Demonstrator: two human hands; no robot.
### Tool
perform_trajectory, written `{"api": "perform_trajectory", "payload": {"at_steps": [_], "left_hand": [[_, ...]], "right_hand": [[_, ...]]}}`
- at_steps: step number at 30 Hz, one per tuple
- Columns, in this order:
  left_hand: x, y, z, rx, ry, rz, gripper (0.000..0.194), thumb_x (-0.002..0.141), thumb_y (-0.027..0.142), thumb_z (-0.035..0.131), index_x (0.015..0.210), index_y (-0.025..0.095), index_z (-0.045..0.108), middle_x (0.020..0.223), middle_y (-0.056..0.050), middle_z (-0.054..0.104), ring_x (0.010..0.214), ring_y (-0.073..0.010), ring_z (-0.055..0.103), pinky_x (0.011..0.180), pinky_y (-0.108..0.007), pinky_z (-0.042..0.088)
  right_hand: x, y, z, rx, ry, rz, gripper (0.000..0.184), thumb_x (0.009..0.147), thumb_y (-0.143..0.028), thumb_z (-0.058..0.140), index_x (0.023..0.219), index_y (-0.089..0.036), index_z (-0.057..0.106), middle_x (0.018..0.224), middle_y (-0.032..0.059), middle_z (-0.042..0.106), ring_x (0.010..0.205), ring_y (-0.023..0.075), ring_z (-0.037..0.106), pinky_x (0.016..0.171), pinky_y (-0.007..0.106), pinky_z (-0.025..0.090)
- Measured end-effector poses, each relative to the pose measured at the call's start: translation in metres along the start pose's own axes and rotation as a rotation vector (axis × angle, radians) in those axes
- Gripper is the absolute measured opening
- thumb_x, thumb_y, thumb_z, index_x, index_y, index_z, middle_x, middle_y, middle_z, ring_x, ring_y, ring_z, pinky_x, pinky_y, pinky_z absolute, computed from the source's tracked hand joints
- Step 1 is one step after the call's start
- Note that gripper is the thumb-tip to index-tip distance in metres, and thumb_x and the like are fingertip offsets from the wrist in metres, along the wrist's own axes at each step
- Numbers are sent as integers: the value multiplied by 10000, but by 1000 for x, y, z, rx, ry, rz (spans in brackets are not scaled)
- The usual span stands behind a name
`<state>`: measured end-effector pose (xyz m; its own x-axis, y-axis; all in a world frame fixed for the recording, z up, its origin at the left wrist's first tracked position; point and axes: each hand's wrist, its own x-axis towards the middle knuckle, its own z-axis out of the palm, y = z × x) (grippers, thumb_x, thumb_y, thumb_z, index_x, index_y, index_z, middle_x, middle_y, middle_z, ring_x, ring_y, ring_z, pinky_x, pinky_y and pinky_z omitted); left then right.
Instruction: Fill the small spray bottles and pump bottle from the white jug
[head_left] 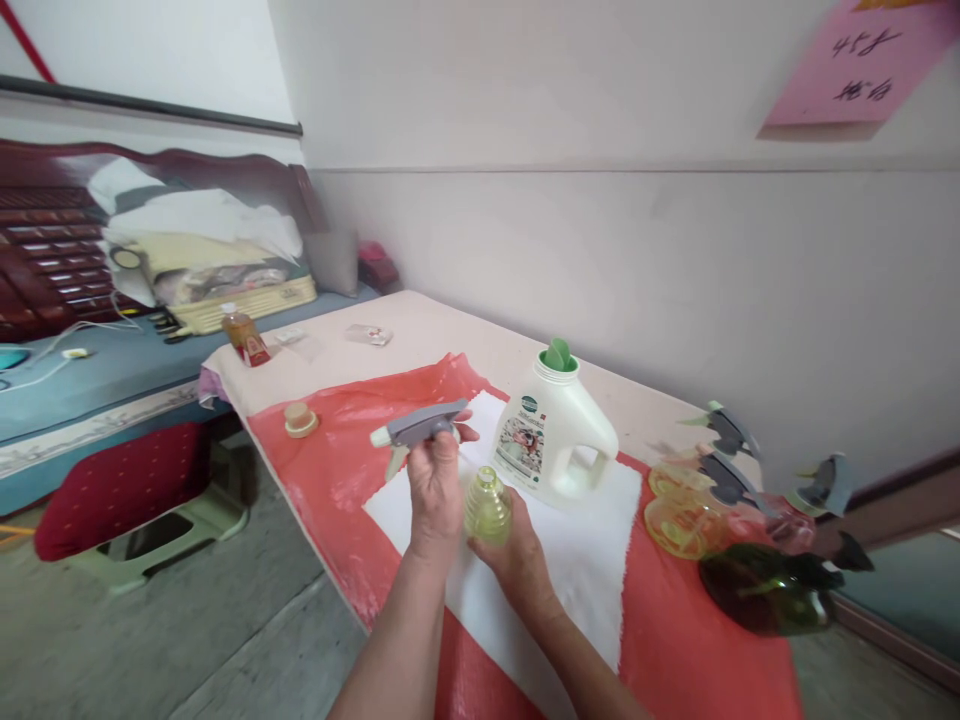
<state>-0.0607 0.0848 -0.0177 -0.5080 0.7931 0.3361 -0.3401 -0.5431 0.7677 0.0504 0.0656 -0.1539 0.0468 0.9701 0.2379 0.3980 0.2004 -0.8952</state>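
Left hand [433, 490]: closed around grey plastic trigger spray head [420, 428], raised, nozzle pointing left.
Right hand [517, 560]: wrapped around small ribbed yellow-green translucent bottle [487, 505], upright, neck open.
Relation: spray head up and left of bottle neck, near but apart; long axis roughly level; left hand nearer.
Support: white cloth [592, 560] on red plastic sheet [337, 480].
Far right: white detergent jug with green cap [551, 430].

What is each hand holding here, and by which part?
Left hand grips the grey spray trigger head by its neck; right hand holds the yellow bottle around its lower body.
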Motion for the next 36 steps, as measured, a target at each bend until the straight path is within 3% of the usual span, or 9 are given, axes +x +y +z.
{"api": "perform_trajectory", "payload": {"at_steps": [5, 11, 17, 22, 24, 28, 30, 32, 36], "left_hand": [[-10, 1, 6, 127, -238, -275, 317, 848, 461, 662, 981, 178, 716, 965, -104, 723, 911, -223, 660, 867, -339, 467], [-24, -9, 21, -85, -209, -536, 350, 829, 482, 681, 920, 146, 716, 979, -122, 727, 940, -241, 673, 867, -359, 480], [-49, -13, 35, -302, -202, -685, 343, 845, 492, 661, 951, 165, 670, 1049, -120, 712, 960, -243, 674, 829, -357, 495], [-58, -7, 35, -284, -191, -682, 318, 833, 477, 683, 961, 188, 655, 1039, -97, 716, 943, -225, 677, 854, -352, 485], [-59, -6, 35, -269, -182, -676, 306, 833, 465, 687, 964, 190, 651, 987, -87, 722, 925, -218, 680, 855, -350, 485], [-62, -8, 35, -221, -146, -722, 349, 802, 496, 704, 952, 189, 633, 863, -70, 713, 854, -223, 688, 800, -350, 503], [-64, -9, 37, -194, -110, -695, 354, 795, 506, 705, 930, 189, 620, 810, -53, 695, 809, -216, 687, 767, -338, 508], [-64, -12, 38, -172, -60, -647, 353, 789, 505, 710, 911, 190, 608, 772, -36, 676, 774, -201, 683, 755, -328, 511], [-61, -15, 38, -153, 42, -533, 333, 782, 483, 723, 884, 190, 601, 744, -19, 676, 762, -180, 686, 802, -329, 517]], "right_hand": [[-12, -26, -30, -39, -23, 9, 717, 702, -292, 676, 1360, -223, 399, 1303, 105, 551, 1215, 281, 539, 1025, 440, 455], [-41, -47, -83, -157, 120, 21, 702, 695, -390, 692, 1317, -231, 409, 1269, 113, 563, 1160, 310, 573, 965, 468, 488], [-52, -44, -97, -145, 239, -8, 673, 699, -437, 694, 1296, -246, 447, 1221, 108, 588, 1108, 309, 591, 926, 472, 505], [-51, -55, -109, 92, 151, 161, 703, 596, -407, 775, 1233, -254, 521, 1214, 90, 625, 1124, 319, 589, 967, 461, 481], [-50, -61, -113, 365, 37, 279, 697, 596, -428, 794, 1222, -257, 540, 1189, 79, 649, 1075, 303, 616, 921, 431, 500], [-50, -73, -113, 919, -143, 491, 540, 759, -586, 653, 1159, -229, 583, 1103, 89, 690, 865, 246, 666, 684, 354, 527], [-50, -77, -111, 1028, -117, 582, 522, 804, -653, 575, 1112, -231, 581, 1075, 87, 694, 808, 228, 665, 605, 324, 505], [-51, -80, -108, 1088, -71, 618, 532, 803, -695, 552, 1090, -247, 559, 1106, 76, 681, 862, 229, 665, 647, 333, 516], [-53, -76, -103, 1056, 27, 480, 674, 616, -507, 824, 1172, -297, 505, 1246, 42, 604, 1060, 234, 617, 818, 342, 511]]}}
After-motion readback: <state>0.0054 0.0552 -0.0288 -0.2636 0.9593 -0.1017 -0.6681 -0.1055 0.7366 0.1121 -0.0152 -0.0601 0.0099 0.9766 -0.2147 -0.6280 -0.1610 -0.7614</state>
